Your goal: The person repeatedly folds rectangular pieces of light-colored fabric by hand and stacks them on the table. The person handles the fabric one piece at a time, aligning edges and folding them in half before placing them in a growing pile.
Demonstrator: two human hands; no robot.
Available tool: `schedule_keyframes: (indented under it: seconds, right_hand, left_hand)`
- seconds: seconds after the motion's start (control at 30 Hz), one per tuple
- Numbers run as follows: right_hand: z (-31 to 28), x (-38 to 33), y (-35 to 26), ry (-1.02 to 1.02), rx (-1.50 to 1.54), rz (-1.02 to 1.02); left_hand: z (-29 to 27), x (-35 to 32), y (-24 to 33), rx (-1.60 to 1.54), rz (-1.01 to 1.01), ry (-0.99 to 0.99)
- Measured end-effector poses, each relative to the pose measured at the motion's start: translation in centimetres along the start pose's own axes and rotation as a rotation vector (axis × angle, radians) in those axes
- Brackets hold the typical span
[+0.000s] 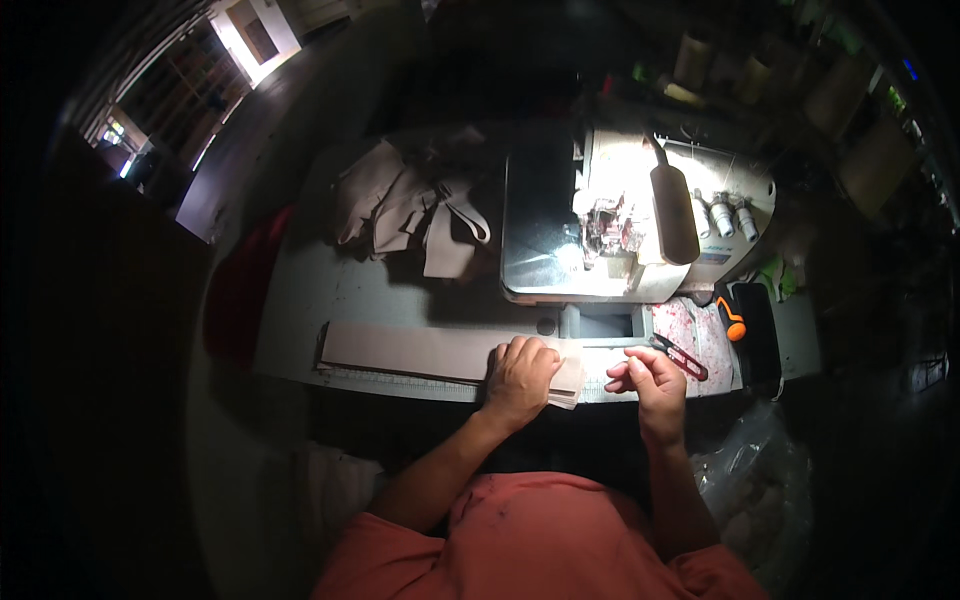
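Observation:
My left hand [520, 375] lies flat, fingers spread, on the right end of a stack of long beige fabric strips [410, 352] at the front edge of the sewing table [330, 290]. My right hand [648, 380] hovers just right of the stack with fingers curled and pinched together; whether something small is between them I cannot tell. A lit overlock sewing machine [640, 225] stands behind both hands.
A heap of beige fabric pieces [410, 210] lies at the back left of the table. Red-handled thread snips [680, 357] and an orange-handled tool [732, 318] rest right of the machine. Thread cones [725, 215] stand on the machine. A clear plastic bag [760, 480] hangs at lower right.

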State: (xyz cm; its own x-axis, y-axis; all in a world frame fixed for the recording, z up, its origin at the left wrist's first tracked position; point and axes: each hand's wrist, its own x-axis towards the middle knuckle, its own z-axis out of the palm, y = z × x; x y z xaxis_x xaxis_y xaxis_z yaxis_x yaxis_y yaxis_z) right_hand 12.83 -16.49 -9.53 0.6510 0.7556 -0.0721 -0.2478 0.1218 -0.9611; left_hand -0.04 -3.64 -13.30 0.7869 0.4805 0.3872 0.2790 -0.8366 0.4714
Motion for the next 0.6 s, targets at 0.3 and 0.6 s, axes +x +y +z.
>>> schedule_keyframes:
  seconds: [0.3,0.6]
  right_hand:
    - [1.3,0.8,-0.1,-0.041,-0.126,0.091]
    - [6.3,2.7,-0.2,-0.24,-0.263,-0.024]
  left_hand:
    - [0.0,0.5,0.1,-0.138,-0.013,0.083]
    - [-3.0,-2.6,1.2,-0.691,-0.262,0.242]
